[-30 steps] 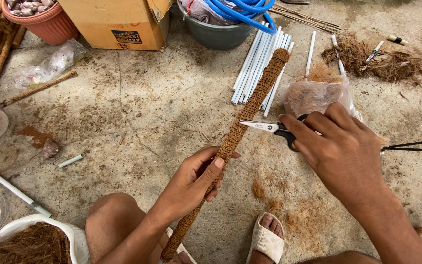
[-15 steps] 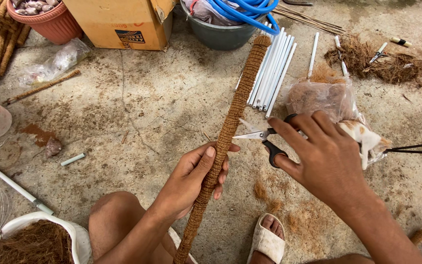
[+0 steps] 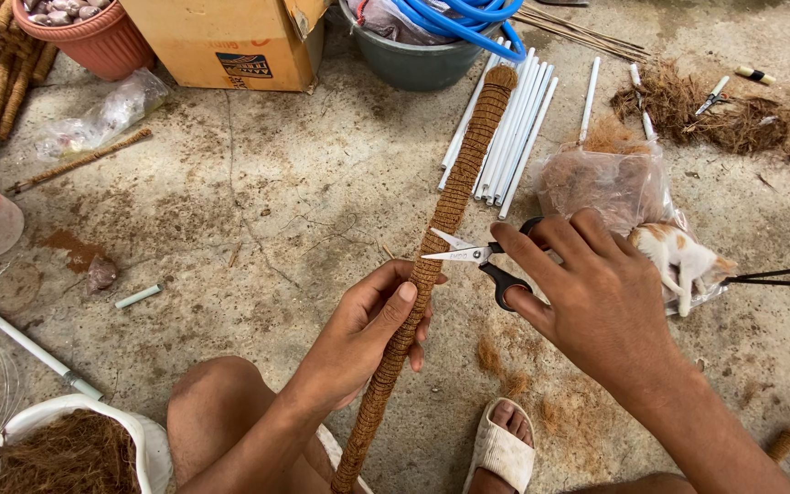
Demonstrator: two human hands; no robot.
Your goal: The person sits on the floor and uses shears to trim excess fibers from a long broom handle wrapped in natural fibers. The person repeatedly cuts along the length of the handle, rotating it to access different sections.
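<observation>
A long pole wrapped in brown coir rope (image 3: 454, 197) runs from the bottom centre up toward the grey tub. My left hand (image 3: 368, 334) grips it around its lower middle, thumb on top. My right hand (image 3: 596, 293) holds black-handled scissors (image 3: 477, 256), whose open blades point left and touch the pole just above my left thumb. Loose coir fibres lie on the concrete below the scissors.
White pipes (image 3: 514, 128) lie beside the pole's far end, by a grey tub with blue hose (image 3: 432, 46). A plastic bag of fibre (image 3: 605, 178), a small cat (image 3: 678, 261), a cardboard box (image 3: 221, 41), a terracotta pot (image 3: 84, 32), and a white sack of coir (image 3: 66, 448) surround me.
The pole has swung more upright, its top moving left toward the tub. My right hand with the scissors stays at the pole, and the cat has come into view at the right.
</observation>
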